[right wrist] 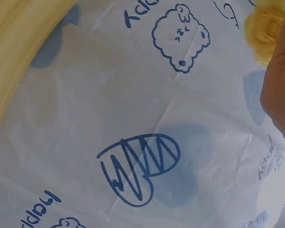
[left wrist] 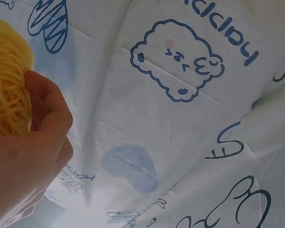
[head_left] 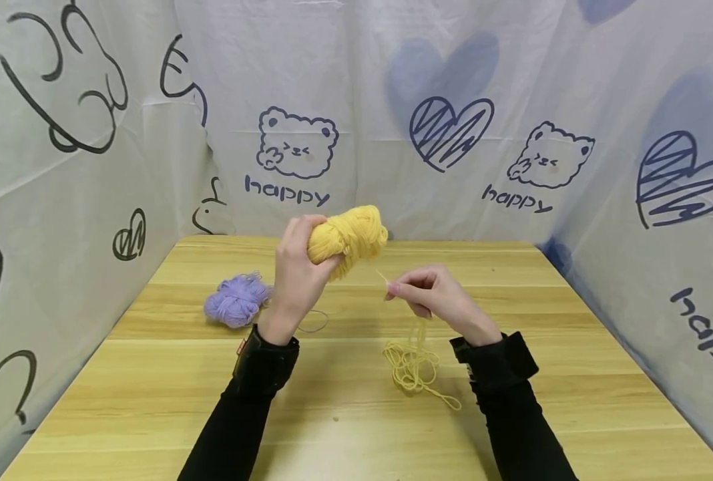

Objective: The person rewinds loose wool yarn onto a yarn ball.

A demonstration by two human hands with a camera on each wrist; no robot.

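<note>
My left hand (head_left: 296, 267) is raised above the wooden table (head_left: 344, 414) and grips a yellow yarn skein (head_left: 349, 239). The left wrist view shows that skein (left wrist: 7, 85) against my curled fingers (left wrist: 47, 109). A thin yellow strand (head_left: 381, 274) runs from the skein to my right hand (head_left: 428, 294), which pinches it between thumb and forefinger. Below that hand the strand drops into a loose yellow pile (head_left: 413, 367) on the table. In the right wrist view a bit of the skein (right wrist: 263, 26) shows beside my hand (right wrist: 280, 85).
A purple yarn ball (head_left: 236, 300) lies on the table left of my left hand, with a thin strand (head_left: 314, 324) trailing right. White printed cloth (head_left: 452, 120) walls the table on three sides. Bare wood stretches along the near edge.
</note>
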